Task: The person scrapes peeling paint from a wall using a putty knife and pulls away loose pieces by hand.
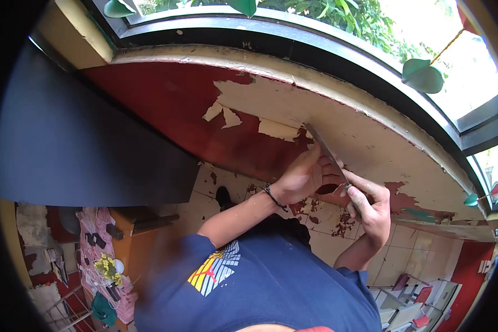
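My right hand [371, 207] is closed around the handle of a knife [326, 148] with a long, narrow metal blade. The blade's tip meets the wall [348, 130] at the border between bare pale plaster and peeling red paint [249, 146]. My left hand [304, 174], a dark bracelet at its wrist, is held up beside the blade with palm showing and fingers stretched out. Just below its fingers is a dark red paint flake [327, 189]; whether they touch it I cannot tell. Pale curled paint strips [279, 129] hang from the wall left of the knife tip.
A window [315, 27] with a dark frame runs above the wall. Paint chips [343, 224] litter the tiled floor [323, 243]. At left stands a large dark panel [88, 133], with a wooden cabinet [130, 238] below it. Chairs [420, 307] are at lower right.
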Available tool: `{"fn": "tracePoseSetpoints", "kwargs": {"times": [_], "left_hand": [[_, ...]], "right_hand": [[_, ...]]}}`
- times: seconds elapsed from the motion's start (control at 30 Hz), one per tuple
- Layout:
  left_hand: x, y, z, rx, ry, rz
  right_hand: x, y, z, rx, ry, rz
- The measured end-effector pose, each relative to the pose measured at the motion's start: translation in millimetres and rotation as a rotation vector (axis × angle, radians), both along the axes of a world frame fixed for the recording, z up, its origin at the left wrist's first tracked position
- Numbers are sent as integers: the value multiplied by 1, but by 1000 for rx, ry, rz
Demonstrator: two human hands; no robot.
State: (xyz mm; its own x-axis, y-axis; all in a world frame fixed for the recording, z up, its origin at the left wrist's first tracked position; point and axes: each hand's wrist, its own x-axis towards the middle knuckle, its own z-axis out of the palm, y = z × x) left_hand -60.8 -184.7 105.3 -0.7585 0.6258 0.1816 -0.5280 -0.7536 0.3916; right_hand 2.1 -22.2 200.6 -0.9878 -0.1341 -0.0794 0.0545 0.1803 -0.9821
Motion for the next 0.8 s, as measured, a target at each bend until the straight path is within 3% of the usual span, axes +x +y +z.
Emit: {"fn": "tracePoseSetpoints", "kwargs": {"times": [0.07, 0.27, 0.37, 0.47, 0.53, 0.6, 0.7, 0.8], "left_hand": [[-2, 1, -8, 128, -7, -21], [5, 13, 3, 171, -141, 57], [7, 21, 2, 200, -109, 40], [11, 30, -2, 253, -151, 82], [6, 27, -15, 296, -150, 140], [5, 23, -21, 316, -152, 182], [7, 20, -14, 142, -114, 206], [14, 29, -7, -68, -139, 54]], "right_hand": [[-5, 2, 7, 49, -6, 25], [-10, -1, 30, 172, 23, 54], [-13, 5, 40, 389, 225, 154], [-14, -2, 47, 481, 224, 173], [-21, -12, 31, 483, 349, 177], [-17, -22, 25, 232, 79, 95], [-6, -2, 8, 203, 4, 37], [11, 20, -1, 109, -19, -49]]}}
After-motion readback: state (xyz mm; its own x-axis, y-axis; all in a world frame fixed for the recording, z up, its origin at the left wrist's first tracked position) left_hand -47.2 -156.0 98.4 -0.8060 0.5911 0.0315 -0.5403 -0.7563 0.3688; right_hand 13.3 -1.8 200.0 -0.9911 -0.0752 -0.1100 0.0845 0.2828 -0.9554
